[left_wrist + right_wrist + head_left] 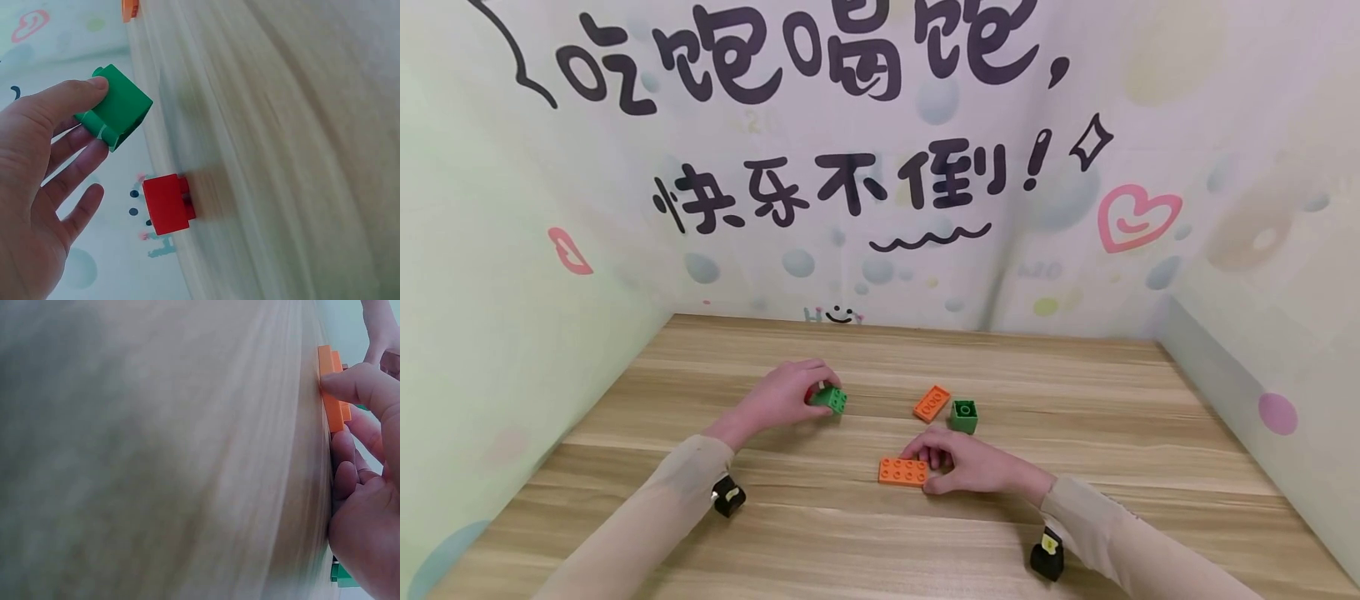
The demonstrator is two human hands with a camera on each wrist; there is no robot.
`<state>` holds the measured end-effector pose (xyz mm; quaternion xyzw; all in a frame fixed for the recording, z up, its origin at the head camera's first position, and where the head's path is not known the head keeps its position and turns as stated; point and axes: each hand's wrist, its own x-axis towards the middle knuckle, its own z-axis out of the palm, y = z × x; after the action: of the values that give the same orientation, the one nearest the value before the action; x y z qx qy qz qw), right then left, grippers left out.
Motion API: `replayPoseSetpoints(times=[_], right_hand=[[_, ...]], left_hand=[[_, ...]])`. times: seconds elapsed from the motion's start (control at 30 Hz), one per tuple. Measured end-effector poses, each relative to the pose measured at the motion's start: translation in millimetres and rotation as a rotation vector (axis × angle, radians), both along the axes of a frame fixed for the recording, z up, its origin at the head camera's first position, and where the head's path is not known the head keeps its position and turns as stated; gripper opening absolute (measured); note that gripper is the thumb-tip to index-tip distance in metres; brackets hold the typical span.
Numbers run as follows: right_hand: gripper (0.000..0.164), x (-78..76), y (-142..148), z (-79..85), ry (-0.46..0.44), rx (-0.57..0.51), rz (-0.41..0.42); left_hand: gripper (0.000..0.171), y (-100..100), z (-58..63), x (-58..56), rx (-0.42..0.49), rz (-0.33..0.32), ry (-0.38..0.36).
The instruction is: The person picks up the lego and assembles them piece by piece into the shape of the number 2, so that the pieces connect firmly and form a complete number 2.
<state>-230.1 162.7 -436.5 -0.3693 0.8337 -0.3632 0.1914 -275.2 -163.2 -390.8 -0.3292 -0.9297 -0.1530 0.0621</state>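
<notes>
A green toy building brick (832,401) is pinched between the thumb and fingers of my left hand (784,395), raised over the table in the left wrist view. Just past that hand lies a red brick (167,204), its studs facing the tabletop; in the head view the hand mostly hides it. At centre, a flat orange brick (902,472) with two rows of studs lies studs up on the table. My right hand (976,463) grips its right end, thumb (350,383) on the near side and fingers behind. The other fingers rest curled on the tabletop.
Beyond my right hand lie a second flat orange brick (932,403), hollow side showing, and a second green brick (964,416), its open underside showing. The wooden table (820,542) meets a printed backdrop (925,275) at the back and pale walls on both sides.
</notes>
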Motion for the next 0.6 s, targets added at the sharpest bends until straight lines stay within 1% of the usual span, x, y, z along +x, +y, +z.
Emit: replayPoseSetpoints(times=[0.1, 0.2, 0.37, 0.5, 0.6], right_hand=[[0.039, -0.2, 0.2, -0.9, -0.009, -0.005, -0.002], [0.038, -0.5, 0.8, -1.5, -0.016, -0.009, -0.009], [0.038, -0.2, 0.7, -2.0, -0.021, -0.013, -0.029], [0.038, 0.0, 0.5, -2.2, -0.005, -0.016, -0.041], [0.037, -0.4, 1.3, -2.4, 0.023, -0.014, -0.045]], left_hand=[[0.034, 0.5, 1.1, 2.7, 0.018, -0.004, -0.028], [0.034, 0.5, 1.2, 4.6, 0.049, -0.008, -0.072], [0.031, 0.7, -0.2, 5.3, 0.098, -0.021, -0.137], [0.030, 1.8, -0.1, 5.9, 0.122, -0.042, -0.164], [0.031, 3.5, -0.2, 6.9, 0.130, -0.044, -0.168]])
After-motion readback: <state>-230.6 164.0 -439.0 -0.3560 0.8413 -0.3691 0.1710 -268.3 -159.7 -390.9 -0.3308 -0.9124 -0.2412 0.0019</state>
